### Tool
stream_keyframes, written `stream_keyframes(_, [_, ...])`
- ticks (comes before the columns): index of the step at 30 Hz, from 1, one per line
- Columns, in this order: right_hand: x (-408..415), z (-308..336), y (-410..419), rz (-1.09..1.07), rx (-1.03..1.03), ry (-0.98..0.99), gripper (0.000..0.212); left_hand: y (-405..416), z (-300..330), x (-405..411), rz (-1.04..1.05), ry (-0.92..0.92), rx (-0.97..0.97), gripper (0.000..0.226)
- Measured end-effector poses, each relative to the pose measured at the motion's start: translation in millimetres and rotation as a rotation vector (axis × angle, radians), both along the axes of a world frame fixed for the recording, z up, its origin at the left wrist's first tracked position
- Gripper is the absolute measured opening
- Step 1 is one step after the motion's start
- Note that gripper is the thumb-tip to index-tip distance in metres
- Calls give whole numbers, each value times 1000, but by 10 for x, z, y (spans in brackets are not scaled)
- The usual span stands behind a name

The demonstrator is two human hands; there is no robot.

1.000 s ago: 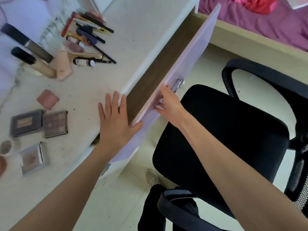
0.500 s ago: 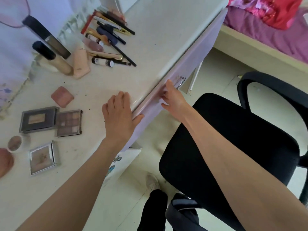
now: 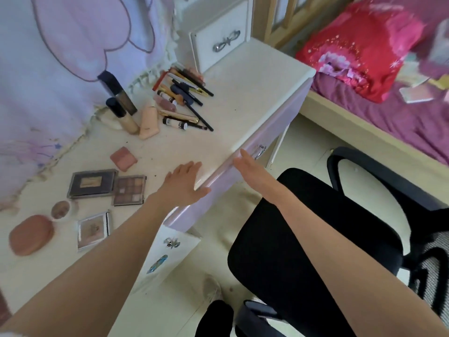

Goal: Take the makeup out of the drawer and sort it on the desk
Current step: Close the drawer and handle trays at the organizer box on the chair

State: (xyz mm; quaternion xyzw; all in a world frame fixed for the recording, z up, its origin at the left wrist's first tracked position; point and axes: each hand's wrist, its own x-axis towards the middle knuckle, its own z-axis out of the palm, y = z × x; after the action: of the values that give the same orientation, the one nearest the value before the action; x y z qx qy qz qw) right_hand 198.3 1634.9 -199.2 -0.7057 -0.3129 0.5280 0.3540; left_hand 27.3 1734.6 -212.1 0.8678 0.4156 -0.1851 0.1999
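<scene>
Drawer (image 3: 245,152): lilac front, silver handle, flush under the table (image 3: 243,98) edge. Right hand (image 3: 252,166) flat against the front, left hand (image 3: 182,183) flat on the tabletop, thumb over the edge. Left of left hand: two eyeshadow palettes (image 3: 109,187) side by side, pink compact (image 3: 122,158), silver-framed compact (image 3: 93,229), small round pot (image 3: 60,209), oval pink case (image 3: 30,234). Beyond the hands: pencils and tubes (image 3: 182,98) in a loose pile, two dark-capped foundation bottles (image 3: 120,105), peach tube (image 3: 149,121).

Bright even daylight, soft motion blur, wide-angle edge distortion
</scene>
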Motion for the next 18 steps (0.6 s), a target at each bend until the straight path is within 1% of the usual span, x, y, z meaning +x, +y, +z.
stream_keyframes(2, [-22,251,-50,114,15,-192,62,-44,234,-119,-7,-52,59,97])
stream_keyframes(5, [-126,719,-22,275,102,-477,61,-125,707,-382,38,-160,236,71])
stream_keyframes(6, [-196,905,0,316,139,-567,61,-162,895,-496,69,-192,308,67])
stream_keyframes(8, [-438,1252,65,419,261,-742,61,-282,1294,-849,183,-232,424,66])
stream_keyframes(10, [-627,1421,112,480,386,-899,63,-408,1510,-1142,261,-247,459,73])
stream_keyframes(12, [-945,1549,114,566,511,-961,67,-686,1648,-1564,376,-250,513,84])
stream_keyframes(13, [-1108,1598,81,607,545,-965,65,-862,1663,-1765,444,-256,522,86])
stream_keyframes(16, [-1655,1661,-114,806,550,-930,62,-1511,1601,-2336,642,-216,525,88])
stream_keyframes(18, [-2038,1681,-249,920,627,-919,62,-1951,1593,-2676,789,-199,534,84])
